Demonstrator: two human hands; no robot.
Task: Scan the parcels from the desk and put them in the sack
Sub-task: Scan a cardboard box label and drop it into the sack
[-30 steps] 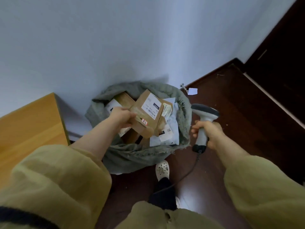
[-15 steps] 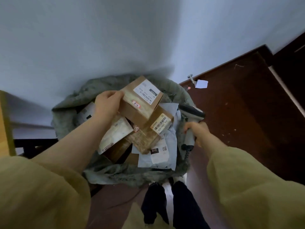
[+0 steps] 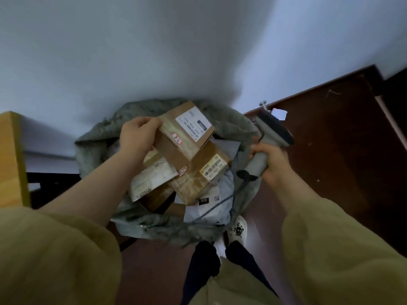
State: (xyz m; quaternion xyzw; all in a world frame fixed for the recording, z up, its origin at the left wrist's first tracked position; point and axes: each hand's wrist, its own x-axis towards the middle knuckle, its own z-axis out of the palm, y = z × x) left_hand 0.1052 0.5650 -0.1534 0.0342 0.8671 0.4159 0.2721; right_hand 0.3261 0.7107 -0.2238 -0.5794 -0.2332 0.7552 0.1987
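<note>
A grey-green sack (image 3: pixel 99 142) stands open on the floor against the wall, filled with several parcels. My left hand (image 3: pixel 137 136) grips the left edge of a brown cardboard box (image 3: pixel 176 150) with a white label, held over the sack's mouth on top of the pile. Below it lie another taped box with a barcode sticker (image 3: pixel 198 181), a pale padded envelope (image 3: pixel 152 181) and a white mailer bag (image 3: pixel 211 205). My right hand (image 3: pixel 272 161) holds the grey handheld scanner (image 3: pixel 268 137) by its handle at the sack's right rim, its cable trailing down over the sack.
The wooden desk's corner (image 3: pixel 11 159) shows at the left edge. Dark wooden floor (image 3: pixel 330 150) spreads to the right, with a scrap of white paper (image 3: pixel 279 113) near the wall. My feet, one in a white shoe (image 3: pixel 237 230), stand just in front of the sack.
My left hand has carried the labelled box further over the sack and lowered it onto the pile. The right hand with the scanner has stayed by the sack's right rim. The view has tilted closer.
</note>
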